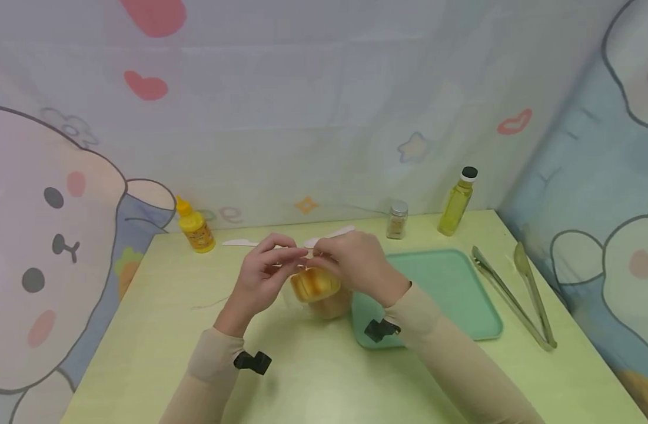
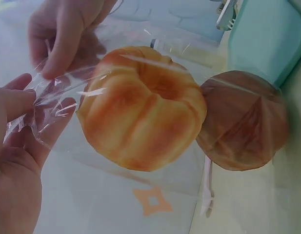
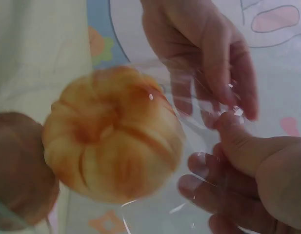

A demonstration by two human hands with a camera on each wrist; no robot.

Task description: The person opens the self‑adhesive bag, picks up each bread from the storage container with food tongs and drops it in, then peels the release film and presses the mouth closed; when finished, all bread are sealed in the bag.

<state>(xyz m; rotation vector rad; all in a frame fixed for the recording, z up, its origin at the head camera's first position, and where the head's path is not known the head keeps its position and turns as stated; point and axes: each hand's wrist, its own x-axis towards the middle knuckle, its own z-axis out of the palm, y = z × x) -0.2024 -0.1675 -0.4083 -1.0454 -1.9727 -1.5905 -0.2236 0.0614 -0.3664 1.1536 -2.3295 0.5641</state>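
Observation:
Up over the table, a clear plastic bag (image 2: 57, 105) hangs from both hands. Inside it are a golden, ring-shaped bread roll (image 2: 140, 112) and, below that, a round brown bun (image 2: 243, 122). My left hand (image 1: 257, 280) pinches the gathered top of the bag from the left. Close beside it, my right hand (image 1: 358, 262) pinches the same crinkled top between thumb and fingers. Both sets of fingertips nearly meet above the golden roll, as the right wrist view also shows.
A green tray (image 1: 435, 282) lies to the right, with metal tongs (image 1: 509, 297) beyond it. At the back stand a yellow squeeze bottle (image 1: 195, 227), a small spice jar (image 1: 397, 219) and an oil bottle (image 1: 456, 206). A white plastic knife (image 1: 239, 242) lies near the back edge.

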